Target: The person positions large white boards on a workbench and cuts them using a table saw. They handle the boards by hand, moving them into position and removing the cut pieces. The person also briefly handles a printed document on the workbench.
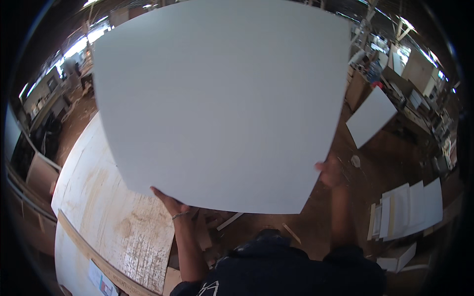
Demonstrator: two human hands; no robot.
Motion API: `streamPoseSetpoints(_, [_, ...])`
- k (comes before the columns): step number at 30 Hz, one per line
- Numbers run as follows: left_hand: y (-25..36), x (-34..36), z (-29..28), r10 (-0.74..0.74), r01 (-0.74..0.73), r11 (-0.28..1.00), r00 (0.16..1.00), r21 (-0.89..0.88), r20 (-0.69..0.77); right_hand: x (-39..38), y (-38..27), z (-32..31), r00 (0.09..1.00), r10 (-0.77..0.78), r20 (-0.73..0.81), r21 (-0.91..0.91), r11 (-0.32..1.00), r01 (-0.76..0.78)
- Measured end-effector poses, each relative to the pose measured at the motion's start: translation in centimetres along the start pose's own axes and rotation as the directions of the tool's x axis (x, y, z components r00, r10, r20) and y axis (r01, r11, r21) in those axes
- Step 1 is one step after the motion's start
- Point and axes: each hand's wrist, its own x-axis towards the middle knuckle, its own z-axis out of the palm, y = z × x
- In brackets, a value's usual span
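Observation:
A large white panel (pixel 222 108) fills the middle of the head view, raised in front of me and tilted up. Its lower left edge rests in my left hand (pixel 170 203), with the thumb over the front face and the fingers hidden behind. My right hand (pixel 332 171) grips the right edge low down, its thumb lapping onto the face. Under and left of the panel lies a worn white worktable (pixel 143 232), its surface scuffed and stained brown.
A wooden strip (pixel 98 261) runs along the table's near left part, by a printed sheet (pixel 102 278). At right, another white panel (pixel 373 117) leans against a bench, and several white boards (pixel 410 209) stand stacked. Offcuts (pixel 291 233) lie on the brown floor (pixel 311 237).

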Motion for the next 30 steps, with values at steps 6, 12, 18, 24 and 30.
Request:
streamPoseSetpoints(6, [-18.7, -0.1, 8.8, -0.361, 0.337, 0.931, 0.904, 0.139, 0.229, -6.4, 0.8, -16.5, 0.728, 0.171, -0.664, 0.263, 0.965, 0.014])
streamPoseSetpoints(12, [-44.3, -2.6, 12.0, -0.577, 0.522, 0.714, 0.816, 0.466, -0.029, -17.6, -3.0, -27.1, 0.521, 0.038, -0.853, 0.111, 0.988, 0.111])
streamPoseSetpoints(18, [-62.5, -9.1, 9.6, -0.798, 0.436, 0.13, 0.579, 0.89, -0.167, -29.3, -0.7, -30.9, 0.197, 0.037, -0.98, 0.078, 0.975, 0.206])
streamPoseSetpoints(24, [-70.3, -9.8, 2.1, -0.954, 0.203, -0.301, -0.073, 0.932, -0.292, -33.4, 7.3, -26.9, -0.338, 0.306, -0.89, 0.215, 0.935, 0.282])
streamPoseSetpoints(30, [-72.4, -9.3, 3.0, -0.877, -0.749, -0.235, -0.111, 0.619, -0.467, -34.3, 12.1, -21.4, -0.719, 0.301, -0.626, 0.122, 0.949, 0.291])
